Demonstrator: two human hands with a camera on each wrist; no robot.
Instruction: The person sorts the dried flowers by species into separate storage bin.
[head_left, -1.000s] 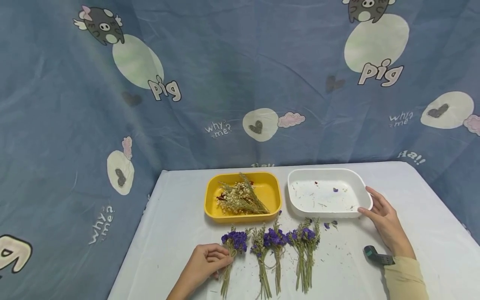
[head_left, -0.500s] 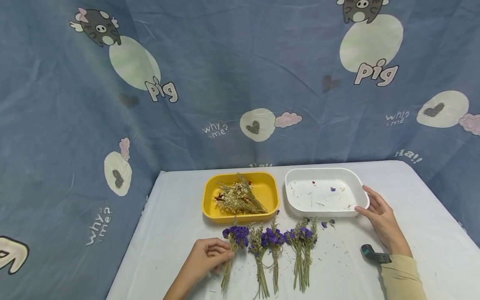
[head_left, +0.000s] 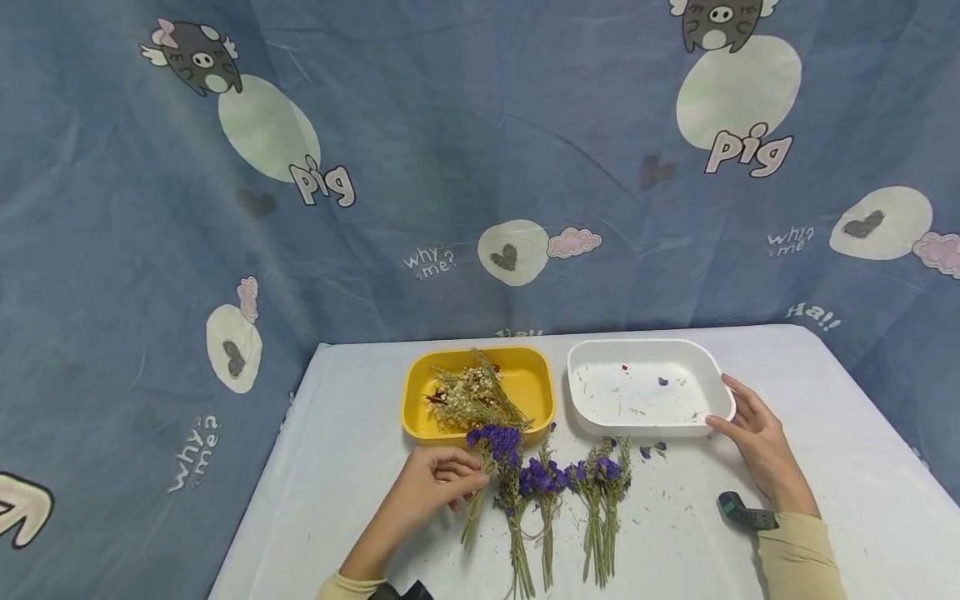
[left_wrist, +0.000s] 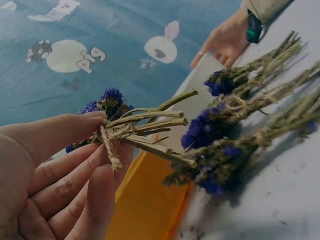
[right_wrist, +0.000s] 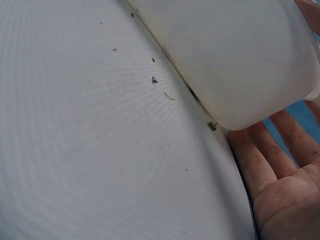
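My left hand (head_left: 442, 483) pinches a small bunch of purple dried flowers (head_left: 497, 442), tied with twine. In the left wrist view the twine knot (left_wrist: 112, 135) lies at the thumb and fingertips, with cut stems pointing right. The bunch is lifted near the front edge of a yellow tray (head_left: 412, 400). At the right end of a white tray (head_left: 637, 432), my right hand (head_left: 761, 437) holds its corner, thumb at the near side and fingers along the end. Up close, the right fingers (right_wrist: 255, 160) reach past the tray's rounded corner.
Dried bunches, a middle one (head_left: 543, 483) and a right one (head_left: 603, 475) among them, lie on the white table (head_left: 675, 542). Inside the yellow tray are cream dried flowers (head_left: 468, 396). Petal bits (head_left: 652, 451) are scattered about. A blue printed cloth (head_left: 420, 167) hangs behind.
My left hand has raised the purple flower bunch off the table and moved it forward and right, towards the yellow tray. The right hand stays at the white tray.
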